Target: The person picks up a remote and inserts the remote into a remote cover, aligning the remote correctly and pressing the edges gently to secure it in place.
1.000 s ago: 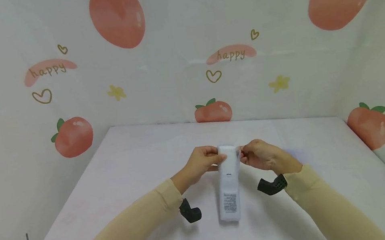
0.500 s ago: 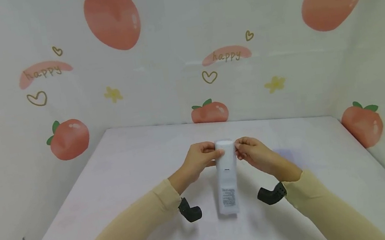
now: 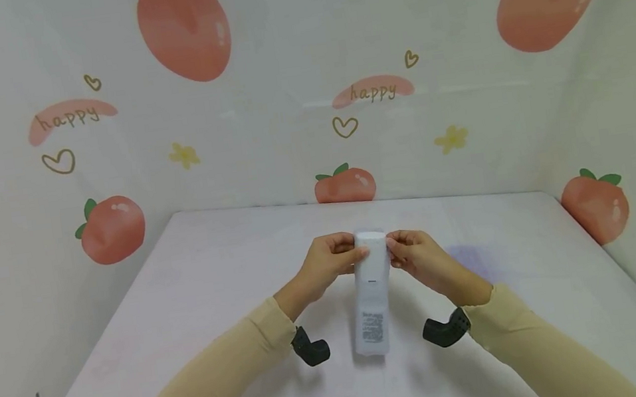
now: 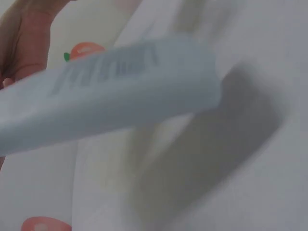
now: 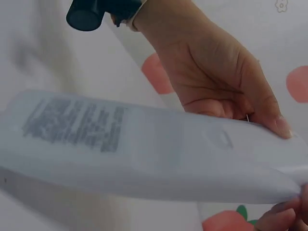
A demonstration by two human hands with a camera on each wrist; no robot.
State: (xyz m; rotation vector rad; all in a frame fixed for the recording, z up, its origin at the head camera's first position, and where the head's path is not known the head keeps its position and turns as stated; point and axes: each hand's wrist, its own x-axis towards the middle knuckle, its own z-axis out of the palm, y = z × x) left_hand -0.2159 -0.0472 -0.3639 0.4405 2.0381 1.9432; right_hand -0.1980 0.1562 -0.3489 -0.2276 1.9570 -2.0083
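Peach-printed walls close in around your pale worktop (image 3: 197, 288), and over its middle you hold a long white pouch (image 3: 371, 299) with a printed label near its near end. Your left hand (image 3: 327, 266) pinches the far end from the left with curled fingers, and your right hand (image 3: 416, 258) pinches the same end from the right, thumb and fingertips closed on the edge. Compared with a second ago, both hands have drawn slightly closer across that far end and the pouch has shifted a little leftward, so I judge you are working its top edge.
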